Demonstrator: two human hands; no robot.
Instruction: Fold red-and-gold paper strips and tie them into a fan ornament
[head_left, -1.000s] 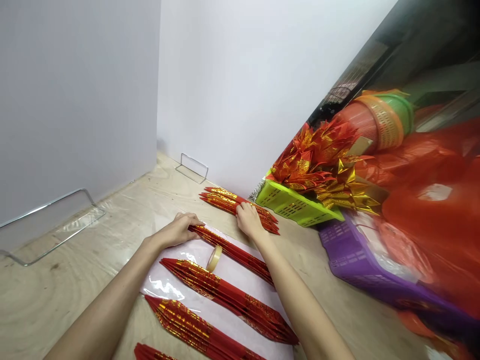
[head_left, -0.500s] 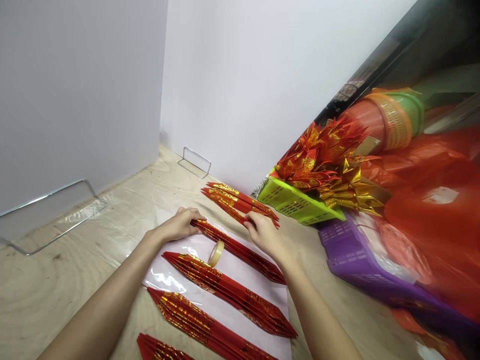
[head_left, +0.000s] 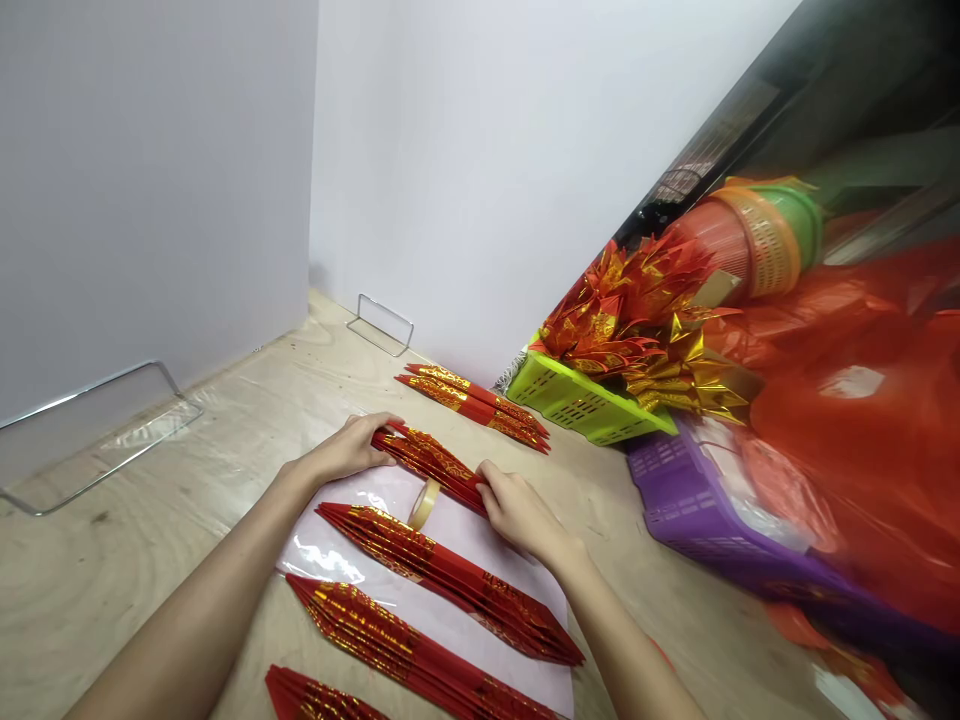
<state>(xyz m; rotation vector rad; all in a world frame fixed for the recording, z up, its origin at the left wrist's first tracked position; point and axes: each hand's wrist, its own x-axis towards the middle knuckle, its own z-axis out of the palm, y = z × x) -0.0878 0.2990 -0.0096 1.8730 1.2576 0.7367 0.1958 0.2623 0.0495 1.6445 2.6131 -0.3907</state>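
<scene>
My left hand is closed round the left tip of a stack of folded red-and-gold paper. My right hand pinches the same stack farther right, where its fingers and palm hide part of the paper. Just in front of this stack a roll of tape stands on edge. Nearer to me lie more pointed bundles of folded red-and-gold paper in slanted rows on a pale, glossy sheet. Beyond my hands rests a smaller folded paper pile.
White panels rise at the back and left, with wire brackets at their foot. On the right are a lime-green basket full of red-and-gold paper pieces, a purple basket and red plastic. The tabletop is pale wood.
My right hand has come toward me from the far pile with a folded paper piece, which now lies along the stack at my left hand. The far pile is smaller.
</scene>
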